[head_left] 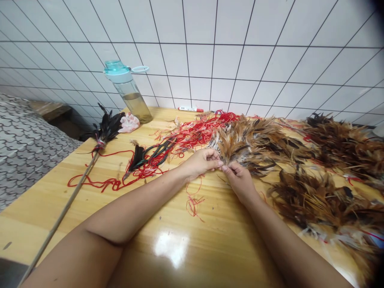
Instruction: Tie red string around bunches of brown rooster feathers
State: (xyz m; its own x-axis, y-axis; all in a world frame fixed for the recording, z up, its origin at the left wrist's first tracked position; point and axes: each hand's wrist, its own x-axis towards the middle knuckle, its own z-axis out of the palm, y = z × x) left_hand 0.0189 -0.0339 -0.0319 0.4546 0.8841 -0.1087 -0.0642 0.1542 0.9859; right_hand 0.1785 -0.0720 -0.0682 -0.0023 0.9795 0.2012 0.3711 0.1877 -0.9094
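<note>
My left hand [201, 161] and my right hand [239, 179] meet at the near edge of a heap of brown feathers [255, 142] on the wooden table [168, 248]. Both hands have their fingers pinched together on feathers pulled from that heap. A tangle of red thread [198, 132] lies just behind my left hand, with loose strands [193, 202] trailing under my wrists. What exactly sits between my fingertips is too small to make out beyond feather tips.
More brown feather heaps [318, 200] cover the right side. A thin stick with black feathers tied at its tip [103, 132] lies on the left. A clear bottle with a teal lid [130, 92], a crumpled pink bag [129, 123] and a red marker [191, 109] stand by the tiled wall.
</note>
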